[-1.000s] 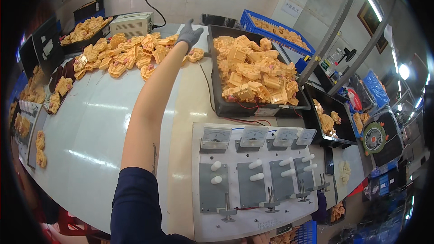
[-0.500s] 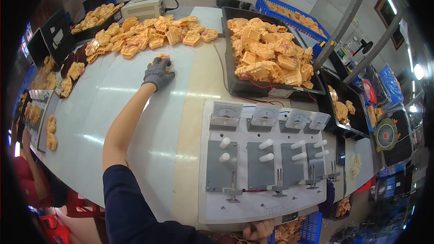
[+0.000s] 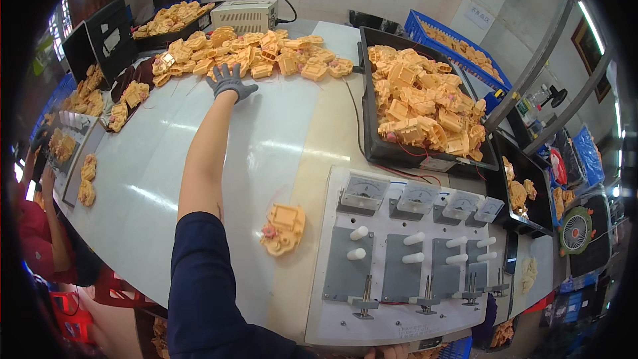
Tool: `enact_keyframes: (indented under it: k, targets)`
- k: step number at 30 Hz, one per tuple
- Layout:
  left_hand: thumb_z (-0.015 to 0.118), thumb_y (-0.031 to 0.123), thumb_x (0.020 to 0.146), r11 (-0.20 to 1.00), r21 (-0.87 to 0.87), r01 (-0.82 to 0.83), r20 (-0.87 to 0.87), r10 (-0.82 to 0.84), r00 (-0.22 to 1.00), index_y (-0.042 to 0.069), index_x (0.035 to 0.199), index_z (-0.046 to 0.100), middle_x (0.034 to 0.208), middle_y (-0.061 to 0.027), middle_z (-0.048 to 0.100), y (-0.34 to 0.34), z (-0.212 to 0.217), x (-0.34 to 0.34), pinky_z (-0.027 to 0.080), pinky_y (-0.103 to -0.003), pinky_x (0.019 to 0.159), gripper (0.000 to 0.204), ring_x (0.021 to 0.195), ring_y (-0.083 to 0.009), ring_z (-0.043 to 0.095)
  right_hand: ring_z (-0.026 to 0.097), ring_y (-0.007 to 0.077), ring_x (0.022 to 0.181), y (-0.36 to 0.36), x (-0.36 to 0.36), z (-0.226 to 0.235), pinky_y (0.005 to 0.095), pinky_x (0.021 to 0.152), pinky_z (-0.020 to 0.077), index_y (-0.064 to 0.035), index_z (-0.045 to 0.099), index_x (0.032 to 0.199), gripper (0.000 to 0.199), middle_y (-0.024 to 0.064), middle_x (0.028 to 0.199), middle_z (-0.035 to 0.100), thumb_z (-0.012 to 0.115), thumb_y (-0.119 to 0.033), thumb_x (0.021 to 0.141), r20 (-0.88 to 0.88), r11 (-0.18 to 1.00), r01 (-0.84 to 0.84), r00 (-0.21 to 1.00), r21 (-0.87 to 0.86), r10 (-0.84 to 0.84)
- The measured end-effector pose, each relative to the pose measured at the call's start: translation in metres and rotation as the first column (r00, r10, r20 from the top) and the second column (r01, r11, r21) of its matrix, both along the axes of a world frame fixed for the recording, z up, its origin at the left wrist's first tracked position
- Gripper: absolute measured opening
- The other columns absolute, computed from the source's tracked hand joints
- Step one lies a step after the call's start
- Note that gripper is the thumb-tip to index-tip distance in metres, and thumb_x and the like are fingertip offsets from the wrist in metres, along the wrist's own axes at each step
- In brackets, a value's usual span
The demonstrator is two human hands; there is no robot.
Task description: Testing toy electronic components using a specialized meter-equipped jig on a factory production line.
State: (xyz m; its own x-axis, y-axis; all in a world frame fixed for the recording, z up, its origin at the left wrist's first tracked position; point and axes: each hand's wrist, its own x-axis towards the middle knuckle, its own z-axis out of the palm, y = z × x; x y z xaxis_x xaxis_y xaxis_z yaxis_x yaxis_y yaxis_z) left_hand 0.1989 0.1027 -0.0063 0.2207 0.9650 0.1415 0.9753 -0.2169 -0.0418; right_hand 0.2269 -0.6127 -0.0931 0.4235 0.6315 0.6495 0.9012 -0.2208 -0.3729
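My left hand [image 3: 230,82], in a grey glove, reaches out to the near edge of a heap of orange plastic housings [image 3: 266,56]. Its fingers are spread and nothing is held in them; the fingertips overlap the heap's edge, touching or just above it. One single orange housing [image 3: 284,229], with a pinkish-red part and thin wires, lies on the table to the right of my left forearm. At the lower edge, below the test board [image 3: 325,319], only a sliver of my bare right hand [image 3: 391,351] shows; its fingers are mostly cut off.
The white board carries several dial meters [image 3: 366,191] and grey plates with white pegs. Behind it stands a black bin [image 3: 379,154] heaped with housings, with a smaller black bin [image 3: 541,216] to its right. A beige instrument [image 3: 244,16] stands at the back. A co-worker [image 3: 50,242] sits at left.
My left hand has moved from the table up to the heap and spread its fingers. An orange housing now lies beside my forearm, where none lay before. The view has shifted slightly.
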Motion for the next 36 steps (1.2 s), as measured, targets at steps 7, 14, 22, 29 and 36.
enact_keyframes:
  k: [7, 14, 22, 29, 36]
  targets:
    - [0.056, 0.072, 0.073, 0.969, -0.226, 0.105, 0.107, -0.083, 0.991, 0.034, 0.147, 0.033, 0.158, -0.0077, 0.017, 0.024, -0.007, -0.007, 0.009, -0.055, 0.116, 0.086, 0.145, -0.0400, -0.001, 0.065, 0.0332, 0.075, 0.015, 0.004, -0.003, 0.0412, 0.074, 0.0502, -0.0034, 0.069, 0.079, 0.025, 0.0164, 0.085, 0.068, 0.058, -0.019, 0.062, 0.055, 0.999, 0.035, 0.998, 0.001, -0.035]
    - [0.056, 0.060, 0.077, 0.905, -0.244, 0.349, -0.026, -0.366, 0.930, 0.016, 0.118, 0.066, 0.144, -0.0123, 0.041, -0.027, 0.013, -0.028, 0.030, -0.045, 0.110, 0.061, 0.133, -0.0339, 0.032, 0.065, 0.0332, 0.075, 0.011, -0.005, -0.009, 0.0413, 0.074, 0.0502, -0.0033, 0.068, 0.079, 0.025, 0.0165, 0.085, 0.068, 0.058, -0.019, 0.063, 0.025, 0.998, 0.061, 0.998, -0.023, -0.061]
    - [0.059, 0.052, 0.081, 0.783, 0.045, 0.620, 0.133, -0.620, 0.773, 0.015, 0.095, 0.068, 0.094, -0.0114, 0.069, -0.115, 0.051, 0.072, 0.048, -0.040, 0.080, 0.041, 0.094, -0.0301, 0.063, 0.065, 0.0333, 0.074, 0.004, -0.016, -0.008, 0.0414, 0.074, 0.0502, -0.0033, 0.068, 0.080, 0.025, 0.0166, 0.084, 0.068, 0.058, -0.019, 0.063, 0.013, 0.996, 0.076, 0.997, -0.036, -0.075]
    - [0.051, 0.044, 0.090, 0.466, -0.086, 0.881, 0.184, -0.862, 0.473, 0.021, 0.142, 0.037, 0.143, -0.0149, 0.040, -0.107, -0.017, 0.190, 0.034, -0.044, 0.109, 0.059, 0.131, -0.0341, 0.041, 0.065, 0.0333, 0.074, 0.009, -0.003, -0.005, 0.0414, 0.074, 0.0502, -0.0032, 0.068, 0.080, 0.025, 0.0167, 0.084, 0.068, 0.058, -0.019, 0.064, 0.070, 0.995, 0.100, 0.993, -0.003, -0.100]
    - [0.050, 0.014, 0.089, 0.434, -0.076, 0.898, -0.063, -0.901, 0.430, 0.007, 0.101, 0.064, 0.106, -0.0169, 0.065, -0.088, -0.009, 0.202, 0.052, -0.044, 0.083, 0.020, 0.099, -0.0358, 0.064, 0.065, 0.0334, 0.074, 0.004, -0.001, -0.004, 0.0415, 0.073, 0.0502, -0.0032, 0.068, 0.080, 0.025, 0.0168, 0.084, 0.068, 0.058, -0.019, 0.064, 0.080, 0.989, 0.151, 0.986, -0.006, -0.150]
